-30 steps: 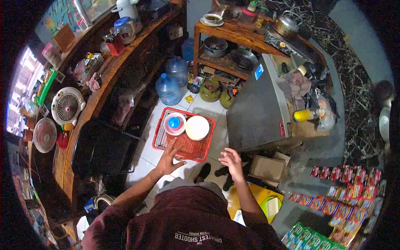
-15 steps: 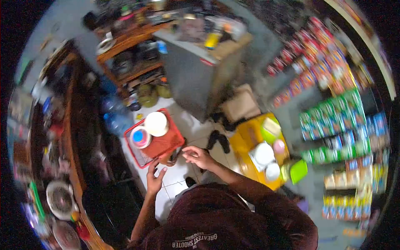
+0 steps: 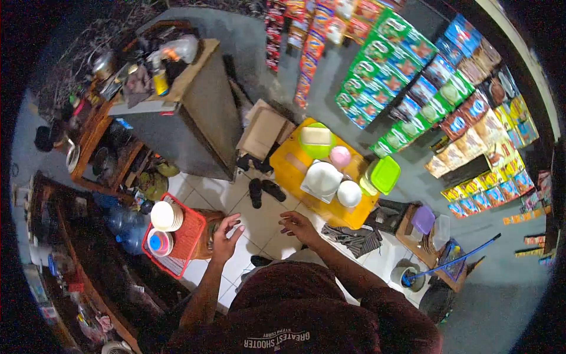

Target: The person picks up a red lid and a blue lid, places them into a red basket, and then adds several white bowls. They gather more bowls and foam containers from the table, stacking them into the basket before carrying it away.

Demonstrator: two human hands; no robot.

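My left hand [image 3: 224, 237] hangs in the air, fingers apart and holding nothing, just right of a red plastic basket [image 3: 193, 234]. Stacked white bowls [image 3: 167, 216] and a smaller stack of containers with a blue piece on top [image 3: 159, 242] sit in that basket. Also empty, with its fingers spread, my right hand [image 3: 299, 228] hovers over the tiled floor near a yellow table [image 3: 287, 160]. On this table are a white dish [image 3: 323, 179], a white bowl [image 3: 349, 193], a pink bowl [image 3: 340, 156], a green plate [image 3: 306, 147] and a green-lidded container [image 3: 386, 175].
Dark slippers [image 3: 263, 192] lie on the floor ahead, before a grey cabinet [image 3: 177, 138]. Striped cloth [image 3: 359, 241] and a bucket [image 3: 408, 276] with a blue-handled tool are at the right. Hanging sachets [image 3: 383, 71] line the wall. Water bottles [image 3: 127, 227] stand left of the basket.
The view has swung to the right, so the basket now sits further left and the yellow table nearer the middle. My hands have moved away from the basket's edge; both stay empty.
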